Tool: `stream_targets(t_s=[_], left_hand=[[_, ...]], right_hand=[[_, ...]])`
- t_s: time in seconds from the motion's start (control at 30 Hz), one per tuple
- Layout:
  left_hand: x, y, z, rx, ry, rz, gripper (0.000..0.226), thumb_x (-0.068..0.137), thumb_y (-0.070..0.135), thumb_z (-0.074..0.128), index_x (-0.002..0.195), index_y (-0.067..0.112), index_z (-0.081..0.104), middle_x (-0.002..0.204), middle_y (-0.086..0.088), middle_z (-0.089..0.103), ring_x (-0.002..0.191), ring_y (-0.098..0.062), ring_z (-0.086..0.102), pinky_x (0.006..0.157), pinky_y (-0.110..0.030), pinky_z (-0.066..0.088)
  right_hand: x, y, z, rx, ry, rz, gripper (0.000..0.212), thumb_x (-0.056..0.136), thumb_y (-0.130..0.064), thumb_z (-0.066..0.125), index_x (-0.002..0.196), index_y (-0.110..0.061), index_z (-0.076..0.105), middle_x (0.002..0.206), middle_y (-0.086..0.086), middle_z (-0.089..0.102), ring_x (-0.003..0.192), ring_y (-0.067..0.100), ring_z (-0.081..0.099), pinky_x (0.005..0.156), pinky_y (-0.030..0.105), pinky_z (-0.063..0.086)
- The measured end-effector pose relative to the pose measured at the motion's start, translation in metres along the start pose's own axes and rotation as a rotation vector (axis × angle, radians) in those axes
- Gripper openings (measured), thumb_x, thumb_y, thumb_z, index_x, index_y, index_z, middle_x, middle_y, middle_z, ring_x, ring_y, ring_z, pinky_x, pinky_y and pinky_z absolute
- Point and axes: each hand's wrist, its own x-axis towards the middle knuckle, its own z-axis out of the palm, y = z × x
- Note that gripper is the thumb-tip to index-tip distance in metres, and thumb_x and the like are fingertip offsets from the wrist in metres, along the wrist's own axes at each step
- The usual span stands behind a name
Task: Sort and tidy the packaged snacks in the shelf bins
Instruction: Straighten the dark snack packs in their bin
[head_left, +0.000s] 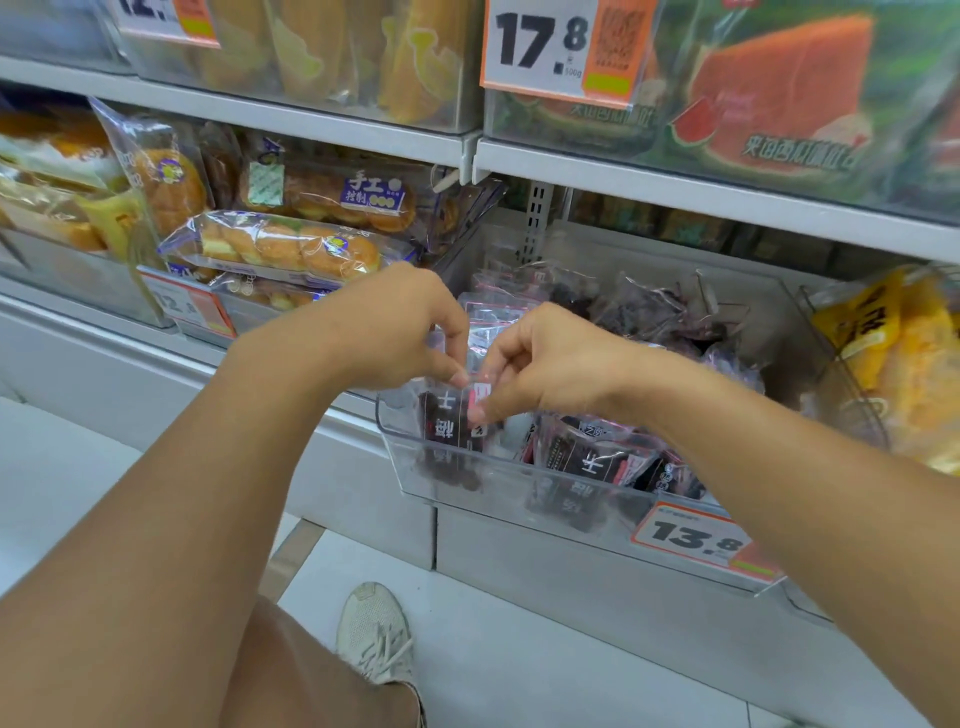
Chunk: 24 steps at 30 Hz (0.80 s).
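Both hands (457, 358) pinch pkt (451, 415), bin (405, 467) corner.

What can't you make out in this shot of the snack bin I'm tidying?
Head view only:
- Dark snack packet: its top edge is hidden by the left hand and right hand pinching it.
- Back of the clear bin: shadowed under the shelf.
- 12 price tag: cut off by the top edge.
- Watermelon packs: blurred.

Shelving unit (675, 187): grey-white metal, tiered boards, slotted upright (536, 218) behind. Below the shelving, a plain base panel (571, 582). Before the base, pale tiled floor (545, 670). Lighting even, bright, without hard shadows.
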Motion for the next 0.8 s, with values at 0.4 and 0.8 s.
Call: stream_targets(t_s=[0.4,0.8], left_hand=[[-0.005,0.003,0.001,-0.037,-0.012,-0.011,0.037,0.071,0.063,0.076,0.098,0.038,0.073,0.114,0.014,0.066,0.108,-0.010,0.060,0.097,-0.037,0.049],[0.051,0.038,0.044,0.156,-0.110,-0.144,0.097,0.095,0.062,0.042,0.156,0.001,-0.002,0.165,-0.017,-0.003,0.153,-0.029,-0.003,0.124,-0.041,0.008]], right_hand=[[0.019,0.007,-0.063,0.047,0.431,0.215,0.016,0.091,0.000,0.058,0.105,0.001,0.067,0.102,0.021,0.069,0.097,0.034,0.070,0.079,0.033,0.061],[0.069,0.021,-0.034,0.902,0.246,0.351,0.016,0.097,-0.009,0.043,0.112,-0.005,0.049,0.096,0.016,0.055,0.082,0.030,0.061,0.096,0.049,0.052]])
